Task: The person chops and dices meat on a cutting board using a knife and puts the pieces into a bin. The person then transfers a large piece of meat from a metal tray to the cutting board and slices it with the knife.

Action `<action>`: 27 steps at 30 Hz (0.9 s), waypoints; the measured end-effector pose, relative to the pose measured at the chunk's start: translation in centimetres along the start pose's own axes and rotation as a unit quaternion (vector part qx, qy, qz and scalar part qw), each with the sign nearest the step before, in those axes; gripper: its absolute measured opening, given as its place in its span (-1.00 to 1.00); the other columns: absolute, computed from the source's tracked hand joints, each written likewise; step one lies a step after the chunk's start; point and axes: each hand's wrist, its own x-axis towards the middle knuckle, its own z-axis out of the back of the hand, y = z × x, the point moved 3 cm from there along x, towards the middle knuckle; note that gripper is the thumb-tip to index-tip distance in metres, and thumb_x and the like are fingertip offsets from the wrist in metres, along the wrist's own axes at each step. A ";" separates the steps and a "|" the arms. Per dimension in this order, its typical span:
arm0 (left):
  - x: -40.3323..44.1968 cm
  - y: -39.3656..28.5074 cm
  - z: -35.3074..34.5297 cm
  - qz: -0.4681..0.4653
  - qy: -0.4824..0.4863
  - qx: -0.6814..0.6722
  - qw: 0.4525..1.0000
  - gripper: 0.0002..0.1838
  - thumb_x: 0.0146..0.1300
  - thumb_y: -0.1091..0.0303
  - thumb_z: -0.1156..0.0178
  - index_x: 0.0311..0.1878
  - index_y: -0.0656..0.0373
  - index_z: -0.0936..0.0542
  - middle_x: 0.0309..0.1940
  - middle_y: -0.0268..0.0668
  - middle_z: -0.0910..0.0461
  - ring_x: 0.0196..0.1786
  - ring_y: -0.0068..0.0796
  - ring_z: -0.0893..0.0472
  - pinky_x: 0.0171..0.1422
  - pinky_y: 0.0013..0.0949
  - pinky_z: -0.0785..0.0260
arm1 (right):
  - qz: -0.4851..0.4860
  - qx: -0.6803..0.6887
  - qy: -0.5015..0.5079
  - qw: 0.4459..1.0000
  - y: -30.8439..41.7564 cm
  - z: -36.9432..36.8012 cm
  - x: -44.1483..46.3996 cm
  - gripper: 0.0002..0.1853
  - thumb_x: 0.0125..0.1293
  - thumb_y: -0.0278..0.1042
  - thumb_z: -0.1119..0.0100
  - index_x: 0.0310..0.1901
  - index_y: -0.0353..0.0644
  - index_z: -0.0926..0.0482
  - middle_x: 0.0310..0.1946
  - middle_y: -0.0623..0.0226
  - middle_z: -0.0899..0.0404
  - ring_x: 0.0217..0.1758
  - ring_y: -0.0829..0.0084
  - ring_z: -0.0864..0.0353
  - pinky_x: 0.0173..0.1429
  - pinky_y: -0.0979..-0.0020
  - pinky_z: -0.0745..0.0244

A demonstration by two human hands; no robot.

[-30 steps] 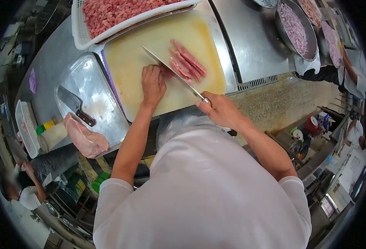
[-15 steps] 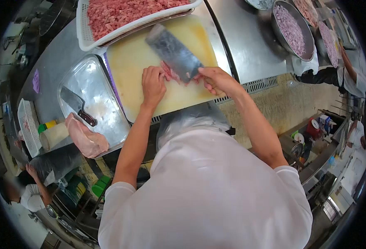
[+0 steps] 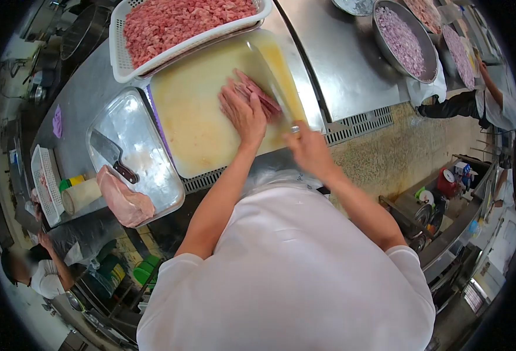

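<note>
Strips of raw red meat lie in a small pile on the yellowish cutting board. My left hand rests flat against the pile's left side, fingers stretched out and thumb touching the meat. To the right, my right hand is closed round the handle of a cleaver. Its broad blade is tilted nearly edge-on to the camera, smeared by motion, just right of the meat. Whether the edge touches the meat or the board I cannot tell.
Behind the board stands a white basket of diced meat. At left, a metal tray holds another knife and a large pale meat piece. A metal bowl of chopped purplish pieces stands right. Other people are at both sides.
The cleaver blade has swung from lying flat over the meat to nearly edge-on at its right. My left hand has moved right onto the meat, which now lies gathered in a pile.
</note>
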 end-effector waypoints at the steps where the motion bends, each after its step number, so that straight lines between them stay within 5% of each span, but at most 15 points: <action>1: 0.4 0.5 -0.6 -0.026 -0.009 -0.003 1.000 -0.09 0.61 -0.05 -0.04 0.72 0.39 0.05 0.70 0.30 0.01 0.75 0.33 0.09 0.78 0.23 0.32 | 0.040 0.007 0.000 0.999 0.7 -2.2 -0.2 -0.55 0.56 -0.15 -0.23 0.15 -0.46 -0.52 -0.51 0.06 -0.63 -0.41 0.18 -0.74 -0.26 0.10 -0.60; 2: 1.6 1.0 -0.9 -0.080 0.040 0.028 0.996 -0.10 0.60 -0.02 -0.05 0.72 0.39 0.04 0.70 0.27 0.00 0.75 0.34 0.07 0.78 0.25 0.31 | 0.080 0.015 -0.001 0.997 1.6 -3.9 -0.3 -0.56 0.59 -0.19 -0.22 0.17 -0.47 -0.46 -0.48 0.12 -0.62 -0.38 0.33 -0.76 -0.28 0.15 -0.59; 4: 4.3 2.9 0.1 -0.186 0.136 0.087 0.969 -0.12 0.59 0.03 -0.05 0.72 0.38 0.01 0.71 0.21 -0.02 0.74 0.35 0.04 0.78 0.30 0.28 | 0.005 0.143 0.049 0.989 3.1 -6.3 0.1 -0.57 0.59 -0.19 -0.23 0.17 -0.44 -0.43 -0.41 0.13 -0.64 -0.37 0.34 -0.75 -0.28 0.19 -0.61; 5: 5.4 2.7 1.6 -0.238 0.153 0.097 0.954 -0.20 0.60 0.07 -0.02 0.69 0.38 -0.08 0.65 0.21 -0.17 0.67 0.34 -0.13 0.72 0.33 0.12 | -0.031 0.205 0.073 0.975 3.4 -6.9 0.4 -0.57 0.59 -0.20 -0.23 0.17 -0.43 -0.42 -0.37 0.13 -0.65 -0.36 0.34 -0.75 -0.28 0.20 -0.62; 8: 6.9 -0.7 4.5 -0.148 0.263 0.046 0.952 -0.27 0.58 0.05 -0.10 0.57 0.42 -0.26 0.54 0.28 -0.28 0.51 0.32 -0.31 0.59 0.35 -0.02 | -0.114 0.403 0.131 0.898 3.5 -7.7 0.3 -0.60 0.59 -0.17 -0.24 0.13 -0.35 -0.40 -0.32 0.20 -0.63 -0.38 0.38 -0.72 -0.29 0.27 -0.64; 9: 6.9 0.4 2.6 -0.087 0.214 0.056 0.971 -0.27 0.48 0.08 -0.24 0.51 0.39 -0.30 0.45 0.22 -0.36 0.42 0.22 -0.38 0.50 0.31 -0.11 | -0.137 0.429 0.121 0.885 3.4 -7.3 0.2 -0.61 0.58 -0.17 -0.24 0.12 -0.34 -0.41 -0.37 0.26 -0.59 -0.38 0.42 -0.70 -0.30 0.30 -0.64; 11: 4.2 -0.5 1.0 -0.161 0.074 0.182 0.967 -0.20 0.40 0.09 -0.33 0.53 0.36 -0.28 0.44 0.18 -0.35 0.44 0.18 -0.36 0.48 0.26 -0.15 | -0.185 0.476 0.103 0.853 2.8 -5.5 -0.6 -0.64 0.56 -0.19 -0.26 0.12 -0.31 -0.44 -0.47 0.39 -0.52 -0.39 0.52 -0.65 -0.33 0.38 -0.63; 12: 3.1 -1.0 0.9 -0.196 0.003 0.242 0.950 -0.16 0.36 0.09 -0.37 0.53 0.35 -0.27 0.43 0.17 -0.35 0.44 0.16 -0.35 0.47 0.23 -0.18 | -0.190 0.447 0.077 0.871 2.3 -4.3 -0.6 -0.66 0.56 -0.19 -0.26 0.09 -0.29 -0.46 -0.49 0.40 -0.52 -0.42 0.52 -0.63 -0.36 0.40 -0.60; 13: 3.0 -1.6 1.2 -0.159 0.055 0.251 0.953 -0.15 0.36 0.16 -0.39 0.58 0.28 -0.24 0.47 0.06 -0.31 0.47 0.12 -0.33 0.46 0.16 -0.21 | -0.195 0.416 0.050 0.887 1.7 -2.8 -0.8 -0.68 0.56 -0.19 -0.26 0.07 -0.28 -0.49 -0.50 0.40 -0.52 -0.45 0.52 -0.62 -0.38 0.42 -0.57; 17: 3.4 -1.1 3.5 -0.277 0.149 0.228 0.922 -0.20 0.39 0.24 -0.34 0.61 0.23 -0.24 0.45 -0.01 -0.35 0.44 0.12 -0.36 0.48 0.11 -0.22 | -0.169 0.274 0.036 0.946 -0.6 2.3 0.0 -0.67 0.55 -0.17 -0.26 0.05 -0.31 -0.57 -0.57 0.38 -0.50 -0.53 0.50 -0.57 -0.41 0.39 -0.52; 19: 3.8 0.2 5.8 -0.371 0.231 0.211 0.874 -0.22 0.41 0.27 -0.32 0.62 0.19 -0.26 0.42 -0.03 -0.38 0.40 0.11 -0.38 0.47 0.09 -0.23 | -0.114 0.166 0.019 0.979 -0.5 3.9 1.0 -0.63 0.53 -0.16 -0.27 0.09 -0.33 -0.59 -0.57 0.25 -0.56 -0.52 0.36 -0.62 -0.35 0.29 -0.55; 21: 4.0 0.8 7.9 -0.381 0.242 0.187 0.873 -0.25 0.40 0.24 -0.33 0.59 0.18 -0.30 0.38 -0.03 -0.42 0.38 0.09 -0.40 0.46 0.08 -0.25 | -0.032 0.057 -0.011 0.998 0.0 4.6 1.3 -0.56 0.48 -0.14 -0.30 0.17 -0.34 -0.57 -0.47 -0.04 -0.68 -0.45 0.02 -0.69 -0.23 0.10 -0.59; 24: 3.4 0.3 7.4 -0.334 0.200 0.216 0.896 -0.30 0.39 0.24 -0.34 0.55 0.14 -0.37 0.29 -0.06 -0.46 0.32 0.03 -0.43 0.37 0.07 -0.27 | 0.038 0.019 -0.031 0.999 -0.3 1.7 1.0 -0.54 0.47 -0.12 -0.30 0.19 -0.32 -0.56 -0.39 -0.15 -0.71 -0.37 -0.16 -0.70 -0.19 0.03 -0.58; 27: 2.4 -0.8 6.4 -0.293 0.168 0.262 0.904 -0.37 0.40 0.24 -0.34 0.49 0.11 -0.42 0.23 -0.10 -0.47 0.27 -0.01 -0.44 0.29 0.06 -0.27 | -0.087 0.170 0.044 0.981 0.0 0.5 -0.2 -0.53 0.52 -0.09 -0.28 0.19 -0.35 -0.55 -0.55 0.21 -0.61 -0.53 0.23 -0.63 -0.38 0.21 -0.52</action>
